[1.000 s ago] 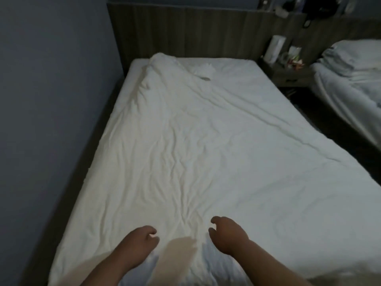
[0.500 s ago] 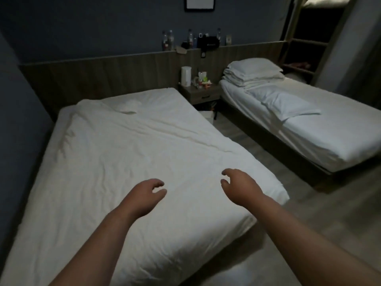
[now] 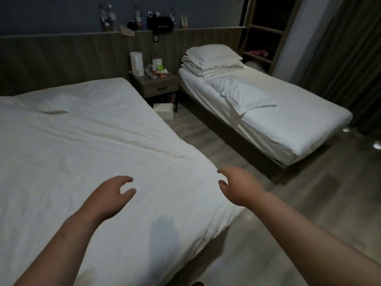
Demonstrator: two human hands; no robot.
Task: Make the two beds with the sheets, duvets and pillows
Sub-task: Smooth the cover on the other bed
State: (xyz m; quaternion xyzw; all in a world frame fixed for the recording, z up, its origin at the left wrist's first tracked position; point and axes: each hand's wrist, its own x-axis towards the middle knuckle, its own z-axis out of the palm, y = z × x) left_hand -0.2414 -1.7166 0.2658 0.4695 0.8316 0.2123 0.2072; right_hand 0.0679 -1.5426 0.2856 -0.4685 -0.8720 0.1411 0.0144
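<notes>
A white duvet lies spread and creased over the near bed, filling the left of the view. My left hand hovers above its foot end with loosely curled fingers, holding nothing. My right hand reaches out over the duvet's near right corner, fingers relaxed and empty. The second bed stands at the right with a white sheet on it. A stack of folded bedding topped by a pillow sits at its head, and another pillow lies askew below the stack.
A bedside table with a white canister and small clutter stands between the beds, a white box on the floor beneath. Bottles line the ledge above the wooden headboard panel. Wood floor runs between the beds; curtains hang at far right.
The view has swung right from the near bed, bringing the second bed fully into sight. Both hands lifted off the duvet and moved right, staying empty.
</notes>
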